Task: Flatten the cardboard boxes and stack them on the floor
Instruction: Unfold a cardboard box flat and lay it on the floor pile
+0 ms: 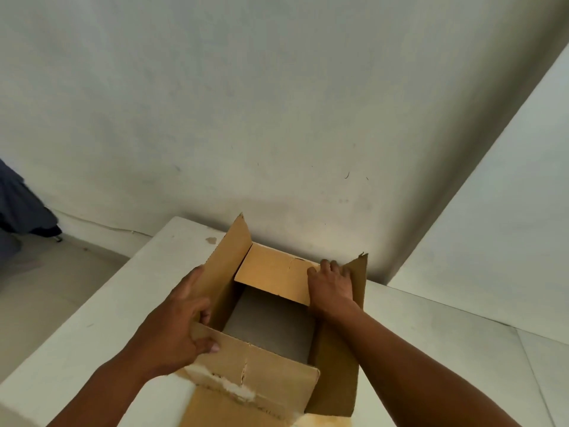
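Note:
A brown cardboard box [271, 272] stands open-topped on a white ledge [129, 291], against the wall. Its flaps stick up and out, and its grey inside shows. My left hand [181, 318] grips the near left corner, with the thumb over the near flap and the fingers curled inside the left flap. My right hand [331, 285] lies flat against the upright right flap, with the fingertips by the far flap's right end. The near flap has torn tape along its fold.
A white wall [277, 118] rises just behind the box, and a second wall [508, 211] angles in at the right. The tiled floor [46, 288] lies lower at the left, with dark blue cloth [21, 204] at the left edge.

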Action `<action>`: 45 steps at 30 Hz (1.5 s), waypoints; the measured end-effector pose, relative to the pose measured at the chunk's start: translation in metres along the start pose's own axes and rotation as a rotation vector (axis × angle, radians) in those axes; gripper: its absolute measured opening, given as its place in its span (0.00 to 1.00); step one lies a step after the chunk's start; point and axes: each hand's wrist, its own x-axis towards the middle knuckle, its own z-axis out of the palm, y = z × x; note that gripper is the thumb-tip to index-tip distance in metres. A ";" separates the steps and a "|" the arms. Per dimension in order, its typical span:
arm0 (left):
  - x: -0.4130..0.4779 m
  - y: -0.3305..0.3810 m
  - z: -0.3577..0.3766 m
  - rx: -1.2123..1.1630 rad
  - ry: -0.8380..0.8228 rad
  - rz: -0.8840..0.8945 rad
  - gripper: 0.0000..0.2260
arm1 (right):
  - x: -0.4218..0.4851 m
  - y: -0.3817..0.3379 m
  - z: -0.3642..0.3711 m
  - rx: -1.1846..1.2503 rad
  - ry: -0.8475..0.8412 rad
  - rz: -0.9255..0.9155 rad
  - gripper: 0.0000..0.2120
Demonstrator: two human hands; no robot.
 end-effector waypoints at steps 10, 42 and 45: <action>-0.006 0.010 0.003 -0.011 -0.030 0.037 0.26 | 0.002 0.013 0.005 -0.113 -0.156 -0.089 0.43; 0.000 0.042 -0.002 0.117 -0.200 -0.074 0.38 | 0.037 0.104 -0.035 1.444 -0.124 0.291 0.10; 0.000 0.040 -0.002 0.103 -0.214 -0.103 0.25 | 0.037 0.107 -0.029 1.546 -0.106 0.312 0.09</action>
